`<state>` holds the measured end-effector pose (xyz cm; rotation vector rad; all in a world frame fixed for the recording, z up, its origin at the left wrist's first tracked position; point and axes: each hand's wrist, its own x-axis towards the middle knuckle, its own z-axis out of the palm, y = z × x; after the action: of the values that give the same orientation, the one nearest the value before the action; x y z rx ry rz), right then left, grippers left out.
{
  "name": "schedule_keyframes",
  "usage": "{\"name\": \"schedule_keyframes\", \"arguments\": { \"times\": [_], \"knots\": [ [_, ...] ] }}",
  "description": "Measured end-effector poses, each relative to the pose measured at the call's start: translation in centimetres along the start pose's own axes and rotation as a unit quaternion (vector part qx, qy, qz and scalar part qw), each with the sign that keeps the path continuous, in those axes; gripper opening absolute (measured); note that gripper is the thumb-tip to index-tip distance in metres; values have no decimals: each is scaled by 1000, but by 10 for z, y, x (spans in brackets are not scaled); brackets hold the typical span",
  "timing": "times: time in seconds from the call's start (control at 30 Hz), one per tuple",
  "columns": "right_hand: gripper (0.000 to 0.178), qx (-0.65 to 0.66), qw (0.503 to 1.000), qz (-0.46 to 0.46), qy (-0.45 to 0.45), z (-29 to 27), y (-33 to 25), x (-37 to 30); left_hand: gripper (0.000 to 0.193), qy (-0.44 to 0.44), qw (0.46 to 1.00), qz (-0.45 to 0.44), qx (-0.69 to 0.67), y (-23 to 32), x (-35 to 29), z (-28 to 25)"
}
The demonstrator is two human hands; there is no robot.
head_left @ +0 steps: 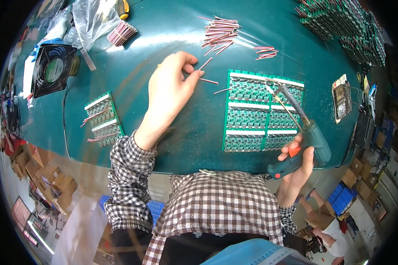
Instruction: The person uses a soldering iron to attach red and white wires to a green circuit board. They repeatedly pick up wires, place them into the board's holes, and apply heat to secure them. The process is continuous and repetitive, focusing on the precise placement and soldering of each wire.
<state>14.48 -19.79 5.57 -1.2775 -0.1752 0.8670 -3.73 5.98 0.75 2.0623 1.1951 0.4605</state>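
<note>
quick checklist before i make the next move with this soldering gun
1. Right hand around the handle of the soldering gun: ok.
2. Left hand clear of the gun's metal barrel: ok, it is off to the board's left.
3. Large circuit board lying flat on the green table: ok.
4. Red-and-white wire at the left fingertips firmly pinched: cannot tell.
5. Gun heated: cannot tell, nothing visible shows it.
6. Loose wire pile clear of the large board: ok, it lies beyond it.
</note>
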Motion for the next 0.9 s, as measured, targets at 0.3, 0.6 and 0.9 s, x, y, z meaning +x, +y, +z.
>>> {"name": "schedule_keyframes", "arguments": {
  "times": [0.3,0.6,0.9],
  "knots": [
    [45,-4,1000,-10,15,1,-3,-2,12,-20,997,68,41,-1,16,9],
    [45,-3,999,51,4,-7,-7,-2,8,-172,975,65,-125,43,-4,1],
    [50,-101,993,55,24,1,-8,-2,7,-122,989,79,-14,23,-1,25]
  ]
}}
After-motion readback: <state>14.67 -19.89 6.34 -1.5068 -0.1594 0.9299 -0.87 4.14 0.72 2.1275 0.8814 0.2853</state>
